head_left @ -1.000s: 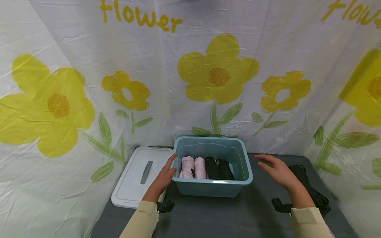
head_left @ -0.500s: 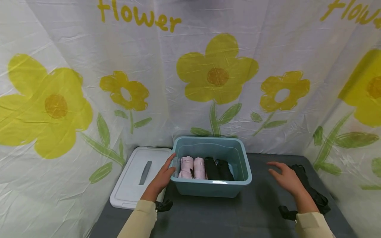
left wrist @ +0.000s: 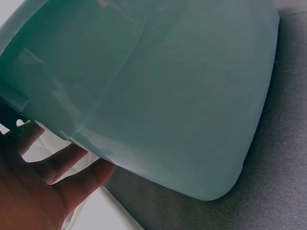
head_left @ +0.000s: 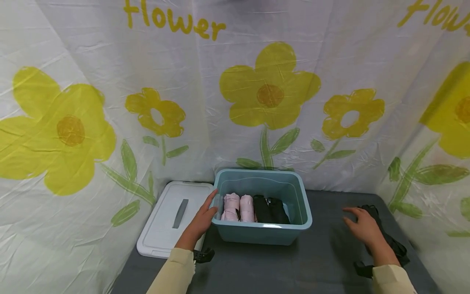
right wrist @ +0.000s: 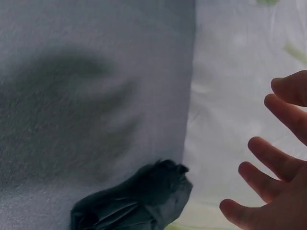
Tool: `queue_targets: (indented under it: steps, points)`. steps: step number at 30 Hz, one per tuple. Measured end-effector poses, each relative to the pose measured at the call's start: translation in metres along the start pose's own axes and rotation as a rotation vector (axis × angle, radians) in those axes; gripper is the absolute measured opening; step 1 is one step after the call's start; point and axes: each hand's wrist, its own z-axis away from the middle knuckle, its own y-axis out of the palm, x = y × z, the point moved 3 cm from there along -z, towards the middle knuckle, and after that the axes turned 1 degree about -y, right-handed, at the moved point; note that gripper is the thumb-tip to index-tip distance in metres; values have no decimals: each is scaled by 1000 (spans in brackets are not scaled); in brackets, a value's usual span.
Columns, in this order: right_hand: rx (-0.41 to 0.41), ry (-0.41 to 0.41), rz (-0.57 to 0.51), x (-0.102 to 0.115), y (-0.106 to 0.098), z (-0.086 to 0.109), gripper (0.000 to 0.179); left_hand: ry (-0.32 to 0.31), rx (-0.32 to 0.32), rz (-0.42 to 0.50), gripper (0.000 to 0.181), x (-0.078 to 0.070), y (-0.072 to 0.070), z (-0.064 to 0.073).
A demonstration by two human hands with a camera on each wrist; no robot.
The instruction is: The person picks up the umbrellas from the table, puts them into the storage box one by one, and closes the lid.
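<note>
A pale sheet point(head_left: 205, 73) painted with yellow flowers point(head_left: 269, 96) and green leaves rises beyond both grips, the word "flower" lettered across its top. Below the grips spreads a dark grey counter point(head_left: 264, 267). The blue-green tub point(head_left: 257, 234) stands upright on it between the two grips, just right of the left one and well apart from the right one. A white lid point(head_left: 158, 232) with a grey handle point(head_left: 180, 213) lies flat to the left of the left grip, partly hidden by that forearm. Cream sleeves point(head_left: 172, 273) reach in behind each grip. The left grip point(head_left: 201, 220) touches the tub's left side near the rim, its thumb and forefinger apart and the fingers fairly straight. The right grip point(head_left: 363, 228) holds nothing; its fingers are spread and bent a little above the counter. A black bundle point(right wrist: 136, 208) lies just right of the right grip, partly covered by it from above. Inside the tub, to the right of the left grip, two pink rolls point(head_left: 247, 208) and two black rolls point(head_left: 262, 209) sit side by side, the pink pair nearer that grip. Small black straps point(head_left: 203, 255) show at the wrist behind each grip.
</note>
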Motion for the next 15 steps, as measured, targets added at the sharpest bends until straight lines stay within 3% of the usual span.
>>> queue_targets:
  steps: [15]
  points:
    - [-66,97,87,-40,1,-5,53,-19,-23,-5,60,1,1,0]
